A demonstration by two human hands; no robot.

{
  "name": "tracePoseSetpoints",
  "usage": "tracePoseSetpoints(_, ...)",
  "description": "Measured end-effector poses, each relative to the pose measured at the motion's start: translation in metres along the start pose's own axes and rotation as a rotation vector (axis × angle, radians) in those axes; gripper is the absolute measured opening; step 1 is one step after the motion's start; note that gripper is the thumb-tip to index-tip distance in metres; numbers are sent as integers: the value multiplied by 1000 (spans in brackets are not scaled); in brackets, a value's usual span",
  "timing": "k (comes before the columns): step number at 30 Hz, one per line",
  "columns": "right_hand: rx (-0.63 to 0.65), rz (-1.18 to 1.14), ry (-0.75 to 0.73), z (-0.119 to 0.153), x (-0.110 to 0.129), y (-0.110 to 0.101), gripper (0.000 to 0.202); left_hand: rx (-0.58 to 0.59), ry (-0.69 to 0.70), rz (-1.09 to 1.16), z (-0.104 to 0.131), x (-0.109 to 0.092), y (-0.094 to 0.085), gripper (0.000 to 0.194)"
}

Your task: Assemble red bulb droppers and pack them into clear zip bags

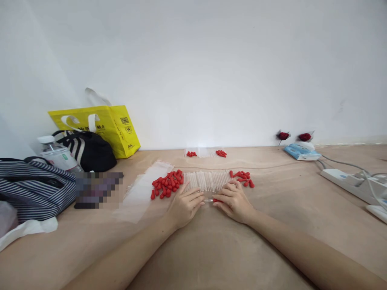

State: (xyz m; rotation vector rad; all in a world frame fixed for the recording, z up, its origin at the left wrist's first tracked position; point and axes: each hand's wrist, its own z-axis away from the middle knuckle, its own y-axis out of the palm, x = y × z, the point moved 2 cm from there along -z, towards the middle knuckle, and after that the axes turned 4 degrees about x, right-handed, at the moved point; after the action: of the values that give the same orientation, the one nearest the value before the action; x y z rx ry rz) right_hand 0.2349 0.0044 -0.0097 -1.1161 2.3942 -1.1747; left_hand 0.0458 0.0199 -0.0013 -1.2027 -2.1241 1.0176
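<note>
My left hand (186,205) and my right hand (234,201) rest near each other on the table. Between them lies a thin clear tube (208,200); its left end is at my left fingertips. On its right end is a red rubber bulb (215,200), which the fingers of my right hand pinch. Just beyond both hands lies a row of clear tubes (207,180). A pile of red bulbs (166,184) sits left of the row, and a smaller group of red bulbs (242,177) is on its right.
Clear plastic bags (145,187) lie left of the pile. Farther back is a packed set (207,152) with red bulbs. Bags, a bottle (59,155) and a yellow bag (121,133) stand left. A tissue pack (301,152) and a power strip (347,181) are right.
</note>
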Motion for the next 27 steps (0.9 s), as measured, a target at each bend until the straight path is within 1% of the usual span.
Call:
tracePoseSetpoints(6,-20,-76,2,1,6,1,13,0,8,89,0,-3,0,17)
tracePoseSetpoints(12,33,-124,-9,-1,8,1,15,38,-5,127,0,-5,0,19)
tracePoseSetpoints(17,64,-118,-21,-3,8,3,16,34,-5,136,0,-6,0,18)
tracePoseSetpoints(24,104,-68,-16,-5,3,3,16,61,-76,146,1,-5,2,19)
tracePoseSetpoints(27,122,-39,-22,-5,2,2,16,74,-82,150,1,-4,2,18)
